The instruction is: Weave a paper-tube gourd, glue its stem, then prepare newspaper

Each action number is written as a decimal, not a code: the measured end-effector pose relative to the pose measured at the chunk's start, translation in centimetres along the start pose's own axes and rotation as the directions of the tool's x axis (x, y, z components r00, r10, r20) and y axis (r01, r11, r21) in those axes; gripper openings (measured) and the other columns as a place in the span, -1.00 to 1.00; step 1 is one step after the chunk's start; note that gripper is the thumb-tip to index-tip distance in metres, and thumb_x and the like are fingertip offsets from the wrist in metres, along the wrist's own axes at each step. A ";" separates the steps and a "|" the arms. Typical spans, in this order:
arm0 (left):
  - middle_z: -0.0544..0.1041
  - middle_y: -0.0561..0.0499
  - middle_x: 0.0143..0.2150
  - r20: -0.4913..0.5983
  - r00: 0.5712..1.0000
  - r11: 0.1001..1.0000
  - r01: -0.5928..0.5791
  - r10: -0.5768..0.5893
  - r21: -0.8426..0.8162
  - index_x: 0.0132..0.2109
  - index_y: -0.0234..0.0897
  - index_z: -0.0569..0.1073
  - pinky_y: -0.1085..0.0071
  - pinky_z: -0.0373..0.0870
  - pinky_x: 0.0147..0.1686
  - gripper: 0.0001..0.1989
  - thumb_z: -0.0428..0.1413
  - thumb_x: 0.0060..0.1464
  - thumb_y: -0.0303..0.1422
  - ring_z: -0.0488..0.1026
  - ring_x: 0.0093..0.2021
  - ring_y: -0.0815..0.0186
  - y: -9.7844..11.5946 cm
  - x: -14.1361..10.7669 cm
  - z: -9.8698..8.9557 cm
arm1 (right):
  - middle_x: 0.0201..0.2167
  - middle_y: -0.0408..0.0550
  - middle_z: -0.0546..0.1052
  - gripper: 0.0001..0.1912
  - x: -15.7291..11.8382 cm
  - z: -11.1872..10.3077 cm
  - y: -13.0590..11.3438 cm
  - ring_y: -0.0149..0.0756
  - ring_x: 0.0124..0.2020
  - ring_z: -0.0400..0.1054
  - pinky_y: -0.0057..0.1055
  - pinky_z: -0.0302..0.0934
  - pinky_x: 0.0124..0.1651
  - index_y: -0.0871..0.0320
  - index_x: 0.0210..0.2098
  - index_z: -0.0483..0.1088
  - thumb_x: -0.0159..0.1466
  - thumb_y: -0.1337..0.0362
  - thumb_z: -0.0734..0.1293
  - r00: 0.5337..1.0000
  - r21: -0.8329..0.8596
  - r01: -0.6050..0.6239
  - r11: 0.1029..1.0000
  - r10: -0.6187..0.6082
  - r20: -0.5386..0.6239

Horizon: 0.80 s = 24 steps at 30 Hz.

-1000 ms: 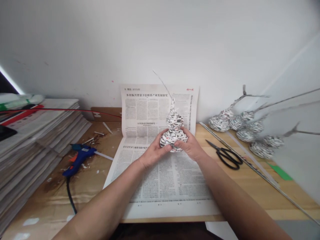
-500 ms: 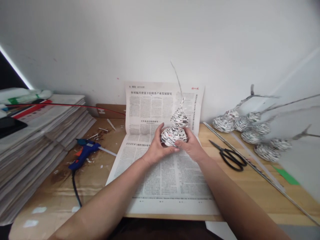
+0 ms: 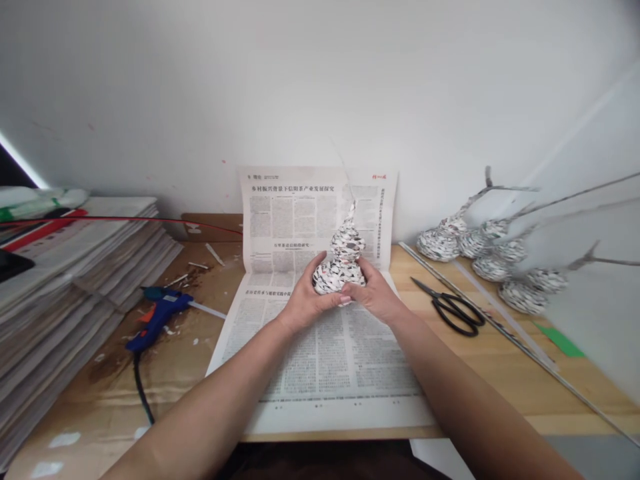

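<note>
Between my two hands stands a gourd woven from rolled newspaper strips, white with black print specks. It has a wide round bottom, a smaller bulb above, and a thin stem rising from its pointed top. My left hand wraps the bottom bulb from the left. From the right, my right hand closes on the same bulb, and both thumbs meet near its front. Some fingers are hidden behind it. Underneath lies an open newspaper sheet, its far part propped up against the wall.
Black-handled scissors and a long thin rod lie on the wooden table at right. Several finished woven gourds rest by the wall. At left are a blue glue gun on cardboard and a tall newspaper stack.
The view has shifted a little, so most things sit slightly further left. The gourd looks more upright now, and both hands keep their hold on it.
</note>
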<state>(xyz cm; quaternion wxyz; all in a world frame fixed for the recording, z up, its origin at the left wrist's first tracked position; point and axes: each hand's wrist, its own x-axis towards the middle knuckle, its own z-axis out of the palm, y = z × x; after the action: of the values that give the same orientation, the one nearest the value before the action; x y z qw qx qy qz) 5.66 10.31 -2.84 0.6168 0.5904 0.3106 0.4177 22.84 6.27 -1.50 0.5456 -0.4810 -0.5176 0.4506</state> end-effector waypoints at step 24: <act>0.53 -0.16 0.10 0.067 0.996 0.998 0.050 -0.052 0.033 0.22 -0.29 0.34 0.12 0.41 0.15 -0.09 0.49 -0.29 -0.24 0.47 0.13 0.02 -0.7 -0.3 0.9 | -0.27 -0.15 0.65 -0.45 0.3 -0.1 0.2 -0.14 -0.18 0.53 -0.13 0.39 0.01 0.08 -0.21 0.48 -0.19 0.29 0.66 0.978 0.326 -0.105 0.940 0.157 -0.137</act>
<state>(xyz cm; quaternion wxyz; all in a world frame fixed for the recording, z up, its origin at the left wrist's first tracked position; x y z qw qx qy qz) 6.43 9.65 -3.48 0.6281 0.6056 0.3111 0.3766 22.94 6.54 -1.62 0.6242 -0.4555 -0.3597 0.5230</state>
